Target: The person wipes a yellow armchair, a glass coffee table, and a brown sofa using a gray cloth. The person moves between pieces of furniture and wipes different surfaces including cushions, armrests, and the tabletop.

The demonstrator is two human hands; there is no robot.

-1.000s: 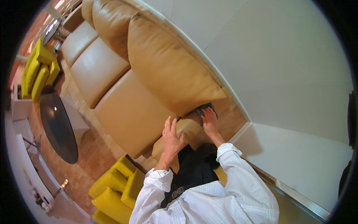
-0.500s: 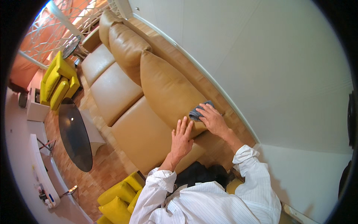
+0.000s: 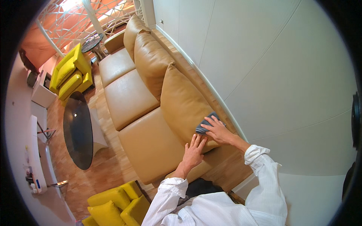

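A folded grey-blue cloth (image 3: 204,125) lies against the upper near end of a tan leather back cushion (image 3: 183,96). My right hand (image 3: 218,132) presses on the cloth, its fingers bent over it. Just below and to the left, my left hand (image 3: 194,152) rests on the same cushion with fingers spread, holding nothing. Its fingertips come close to the cloth's lower edge. The cushion leans at the back of a long tan sofa, above the nearest seat cushion (image 3: 151,143). The near lower corner of the back cushion is partly hidden by my hands.
A pale wall (image 3: 264,75) runs behind the sofa, with a strip of wood floor between. Left of the sofa stands an oval dark-topped coffee table (image 3: 78,130). Yellow armchairs stand at the far left (image 3: 71,73) and near my left arm (image 3: 117,205). A small round table (image 3: 92,43) is beyond the sofa.
The whole view has shifted, with the sofa now further right and lower. My left hand has come closer to the cloth. My right hand stays on the cloth at the cushion's near end.
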